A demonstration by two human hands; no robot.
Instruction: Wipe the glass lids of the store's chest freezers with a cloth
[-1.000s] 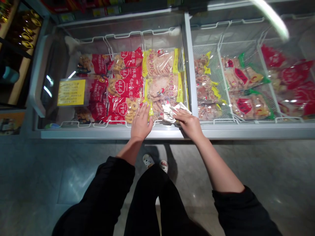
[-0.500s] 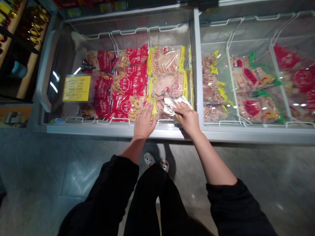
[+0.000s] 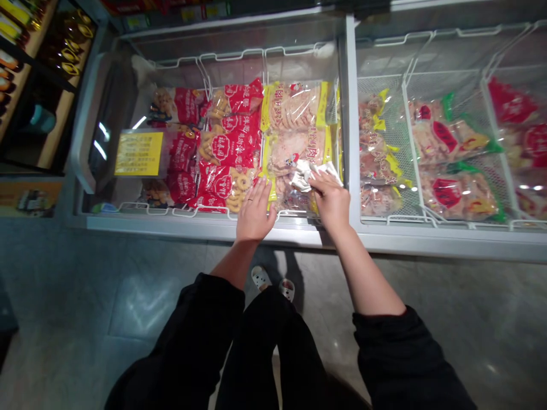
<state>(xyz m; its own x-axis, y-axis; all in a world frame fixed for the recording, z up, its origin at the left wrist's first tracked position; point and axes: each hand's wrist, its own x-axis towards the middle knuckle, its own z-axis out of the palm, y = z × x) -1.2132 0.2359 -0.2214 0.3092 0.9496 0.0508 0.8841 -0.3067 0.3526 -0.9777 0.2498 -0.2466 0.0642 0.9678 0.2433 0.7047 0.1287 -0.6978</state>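
Note:
My right hand [image 3: 332,196] is closed on a crumpled white cloth [image 3: 314,173] and presses it against the glass lid [image 3: 303,34] of a chest freezer. Flat on the same glass, near the front edge, rests my left hand [image 3: 255,210], its fingers stretched out and a ring on one finger. Beneath the glass, by my right hand, lie packs of pale sliced meat [image 3: 294,105] with yellow edges. Red bags of ring-shaped snacks [image 3: 231,139] are below and left of my left hand. Part of the lower meat pack is hidden by the cloth.
A yellow notice [image 3: 139,154] is fixed on the glass at left. The freezer's grey front rim [image 3: 205,228] runs across the view. A metal divider [image 3: 352,114] separates the right section, holding frozen packs [image 3: 448,136]. Shelves of bottles [image 3: 70,48] stand at upper left.
My right hand and the cloth have shifted slightly up the glass, the cloth now bunched a little differently. My left hand stays on the glass. The whole view has moved slightly.

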